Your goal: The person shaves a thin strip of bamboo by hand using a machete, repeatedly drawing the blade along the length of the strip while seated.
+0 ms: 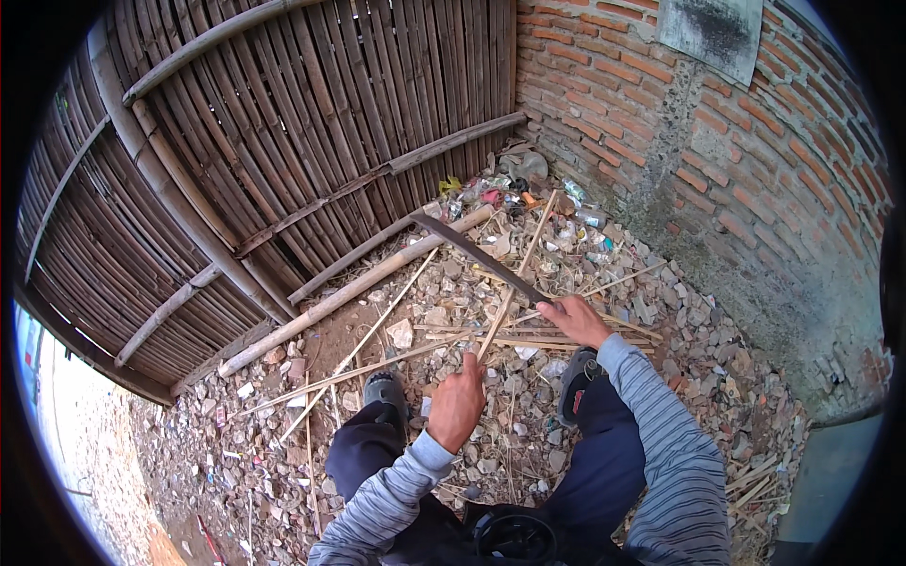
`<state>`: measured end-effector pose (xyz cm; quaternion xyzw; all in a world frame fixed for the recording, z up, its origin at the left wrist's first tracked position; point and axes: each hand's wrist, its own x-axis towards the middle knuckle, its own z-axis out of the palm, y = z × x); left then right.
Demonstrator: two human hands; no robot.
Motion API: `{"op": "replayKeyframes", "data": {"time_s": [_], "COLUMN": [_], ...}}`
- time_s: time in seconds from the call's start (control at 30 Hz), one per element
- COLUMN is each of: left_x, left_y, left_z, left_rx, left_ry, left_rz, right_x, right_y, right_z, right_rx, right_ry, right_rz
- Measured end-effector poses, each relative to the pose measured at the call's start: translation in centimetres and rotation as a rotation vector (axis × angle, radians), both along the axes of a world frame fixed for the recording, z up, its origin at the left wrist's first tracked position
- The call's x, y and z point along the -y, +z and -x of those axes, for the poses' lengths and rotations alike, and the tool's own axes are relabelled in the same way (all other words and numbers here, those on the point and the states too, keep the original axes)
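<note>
Left hand [458,401] clamped on thin pale bamboo strip [514,283]; right hand [576,319] clamped on long dark machete [477,253], blade toward 11 o'clock. Judgement: shave away from the fingers, shallow angle.

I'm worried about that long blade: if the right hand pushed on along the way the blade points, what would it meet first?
Likely the thin bamboo strip that the left hand holds upright: the long dark blade in the right hand already lies against it. Beyond it come the thick bamboo pole and the slatted bamboo fence, though depth is unclear.
</note>
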<state>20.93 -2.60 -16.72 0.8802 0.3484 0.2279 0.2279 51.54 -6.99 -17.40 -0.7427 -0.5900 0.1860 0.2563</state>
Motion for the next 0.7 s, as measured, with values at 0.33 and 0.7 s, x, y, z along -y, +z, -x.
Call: {"op": "replayKeyframes", "data": {"time_s": [0.33,0.7], "left_x": [0.1,0.3], "left_y": [-0.3,-1.0], "left_z": [-0.3,-0.1], "left_rx": [-0.017,0.039], "left_ry": [-0.013,-0.075], "left_rz": [0.014,0.044], "right_x": [1.3,-0.3], "right_y": [0.5,-0.7], "right_z": [1.2,-2.8], "right_rx": [0.101,-0.002], "right_ry": [0.066,-0.193], "right_rz": [0.027,0.039]}}
